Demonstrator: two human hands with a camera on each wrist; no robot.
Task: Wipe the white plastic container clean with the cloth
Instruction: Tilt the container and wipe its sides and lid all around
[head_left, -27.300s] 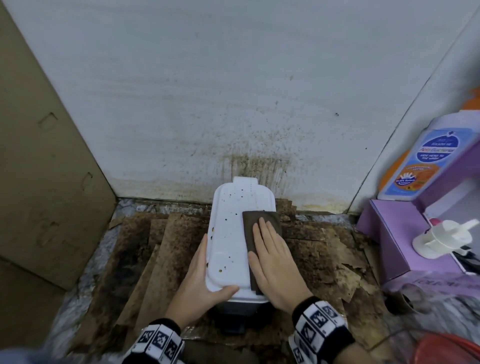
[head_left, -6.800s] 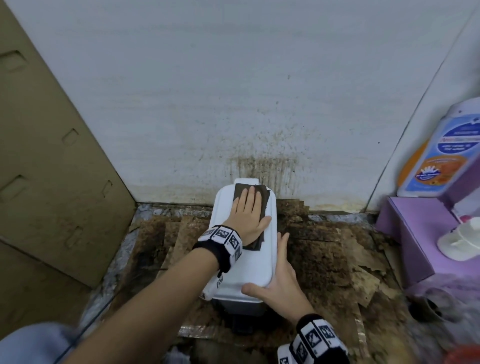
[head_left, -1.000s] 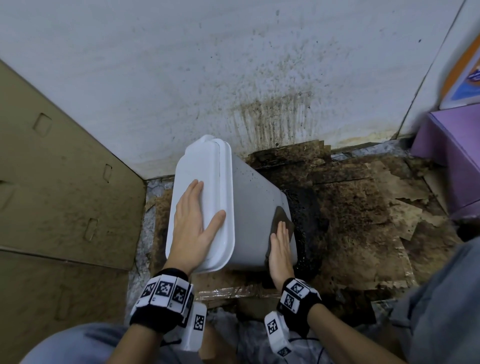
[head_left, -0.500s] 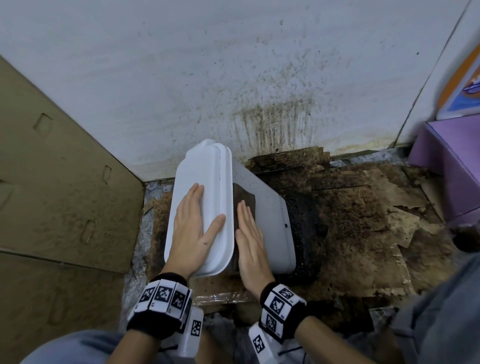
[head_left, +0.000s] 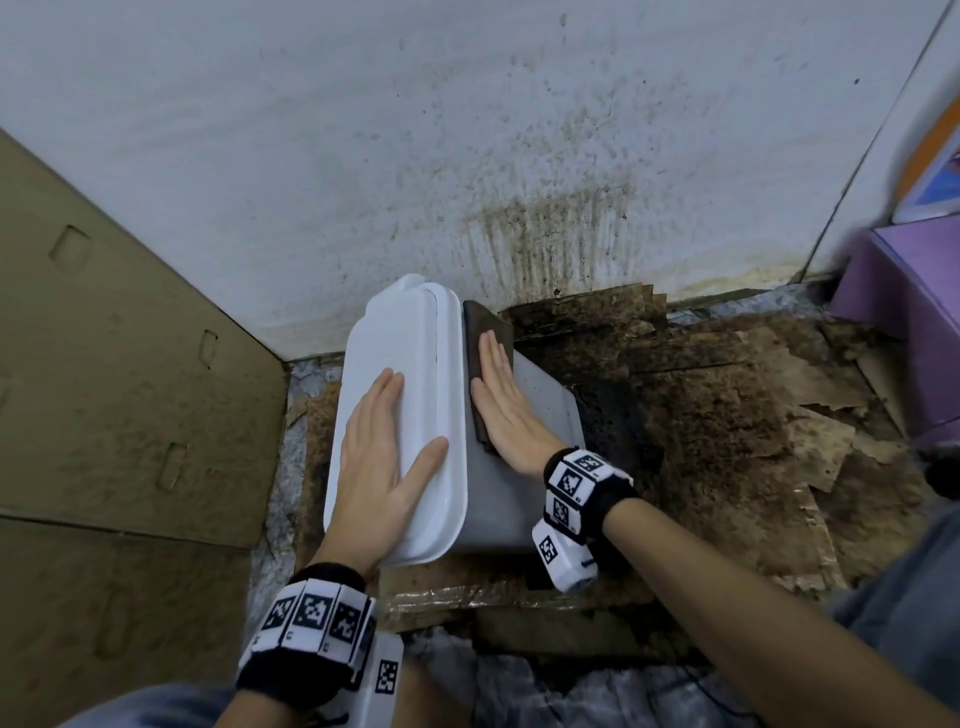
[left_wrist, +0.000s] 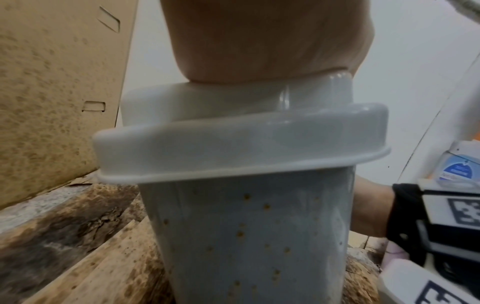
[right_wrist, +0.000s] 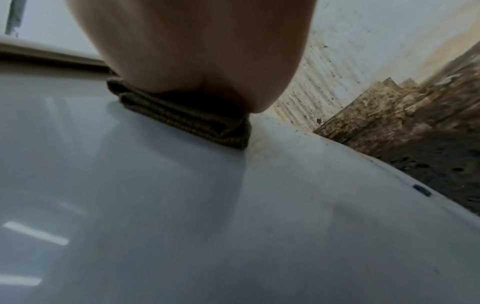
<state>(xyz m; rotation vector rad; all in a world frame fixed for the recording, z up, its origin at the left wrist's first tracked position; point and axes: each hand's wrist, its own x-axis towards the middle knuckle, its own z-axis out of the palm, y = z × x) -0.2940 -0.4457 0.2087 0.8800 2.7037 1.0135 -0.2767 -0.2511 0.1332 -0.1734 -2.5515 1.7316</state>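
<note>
Your flat left hand (head_left: 387, 457) steadies the tall white plastic container (head_left: 400, 415), tipped on stained cardboard by the wall. Your flat right hand (head_left: 506, 410) presses the folded brown cloth (head_left: 480, 332) on its side. The lid looks clean; brown spots (left_wrist: 259, 232) remain on the near end.

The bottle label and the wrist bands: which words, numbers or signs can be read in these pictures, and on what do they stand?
Nothing can be read as words.
Blue bottle label: print too blurred to read.
Orange and blue label: cut off at the frame edge, unreadable.
Wrist bands: black and white square marker codes only, no letters.
White container: no text visible.
</note>
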